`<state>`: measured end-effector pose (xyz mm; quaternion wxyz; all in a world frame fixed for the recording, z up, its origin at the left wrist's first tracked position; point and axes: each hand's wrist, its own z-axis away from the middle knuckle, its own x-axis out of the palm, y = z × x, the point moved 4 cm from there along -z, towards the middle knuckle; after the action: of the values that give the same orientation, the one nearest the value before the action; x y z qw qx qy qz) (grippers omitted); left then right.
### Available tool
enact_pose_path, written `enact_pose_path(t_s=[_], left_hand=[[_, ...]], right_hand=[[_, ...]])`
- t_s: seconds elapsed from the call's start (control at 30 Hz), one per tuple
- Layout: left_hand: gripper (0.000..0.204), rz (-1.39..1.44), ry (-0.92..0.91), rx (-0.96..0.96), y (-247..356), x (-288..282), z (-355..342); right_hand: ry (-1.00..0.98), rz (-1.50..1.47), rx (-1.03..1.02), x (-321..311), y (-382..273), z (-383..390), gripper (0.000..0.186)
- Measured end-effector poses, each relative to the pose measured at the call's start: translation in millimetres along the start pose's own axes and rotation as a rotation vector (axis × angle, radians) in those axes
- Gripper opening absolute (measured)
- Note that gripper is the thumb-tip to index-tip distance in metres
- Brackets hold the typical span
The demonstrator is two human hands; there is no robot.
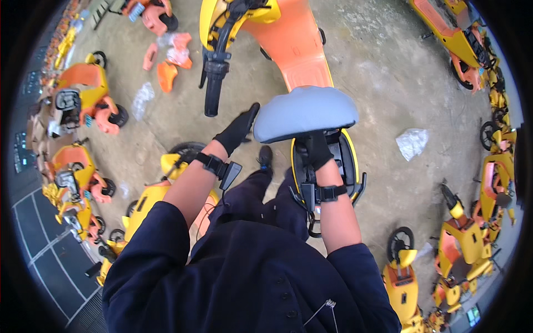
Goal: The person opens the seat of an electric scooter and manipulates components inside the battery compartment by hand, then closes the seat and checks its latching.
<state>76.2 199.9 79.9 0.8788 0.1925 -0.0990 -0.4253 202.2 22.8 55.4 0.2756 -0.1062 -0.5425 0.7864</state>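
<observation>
In front of me stands a yellow and orange scooter with a black handlebar grip [215, 91] and an orange floorboard [302, 53]. Its grey-blue seat [308, 111] is tipped up, exposing a black compartment [348, 161] with a yellow rim. My right hand [317, 150], in a black glove, reaches to the seat's underside above this compartment; its fingers are hidden there. My left hand [239, 131], also black-gloved, is in the air just left of the seat. Its fingers are stretched out, with nothing in them.
Crumpled clear plastic [412, 144] lies on the concrete floor to the right, and another plastic piece [142, 100] to the left. Loose orange panels [166, 76] lie at the far left. Other scooters stand on both sides, including a yellow one [145, 205] close behind my left arm.
</observation>
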Motion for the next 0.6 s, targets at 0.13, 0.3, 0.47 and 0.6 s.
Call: enact_pose_path(t_s=[0.13, 0.3, 0.47, 0.6], left_hand=[[0.052, 0.583, -0.584, -0.128, -76, 46, -25], [0.048, 0.789, -0.681, -0.131, -122, 82, -23], [0.057, 0.981, -0.627, -0.347, -174, 111, -30], [0.063, 1.034, -0.673, -0.26, -204, 134, -37]], right_hand=[[-0.021, 0.619, -0.208, -20, 33, 56, 0.053], [-0.002, 0.666, 0.148, -63, 66, 165, 0.052], [0.224, 0.809, 0.488, -93, 19, 230, 0.051], [0.573, -0.238, 0.461, -99, 0, 190, 0.061]])
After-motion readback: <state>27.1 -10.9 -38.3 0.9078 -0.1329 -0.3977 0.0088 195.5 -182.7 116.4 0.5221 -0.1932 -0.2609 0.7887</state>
